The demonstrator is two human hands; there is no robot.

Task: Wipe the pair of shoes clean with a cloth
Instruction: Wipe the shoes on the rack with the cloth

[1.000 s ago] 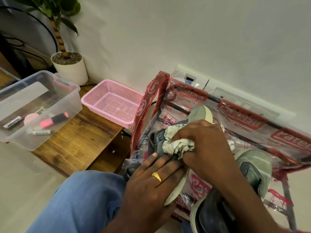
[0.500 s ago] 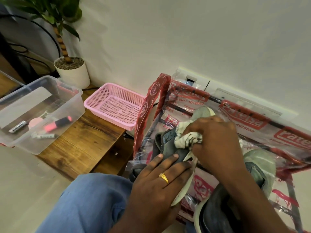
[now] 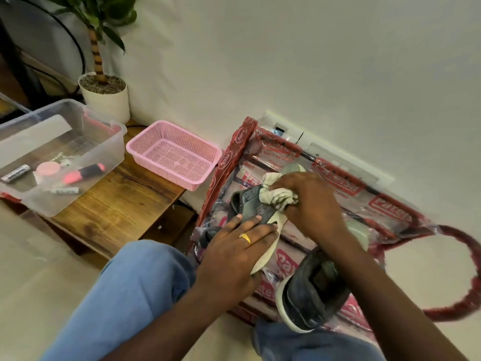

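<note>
Gripping cloth (image 3: 276, 196) on shoe (image 3: 253, 207), right hand (image 3: 312, 204) fingers curled | left hand (image 3: 234, 247) flat on shoe, fingers straight

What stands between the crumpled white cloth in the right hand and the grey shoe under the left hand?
Nothing visible. The crumpled white cloth, gripped by the right hand, lies directly on the grey shoe, which the left hand presses.

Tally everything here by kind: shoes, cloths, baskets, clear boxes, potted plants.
Shoes: 2, the wiped shoe and the other shoe
Cloth: 1
Pink basket: 1
Clear box: 1
Potted plant: 1
Total: 6
</note>
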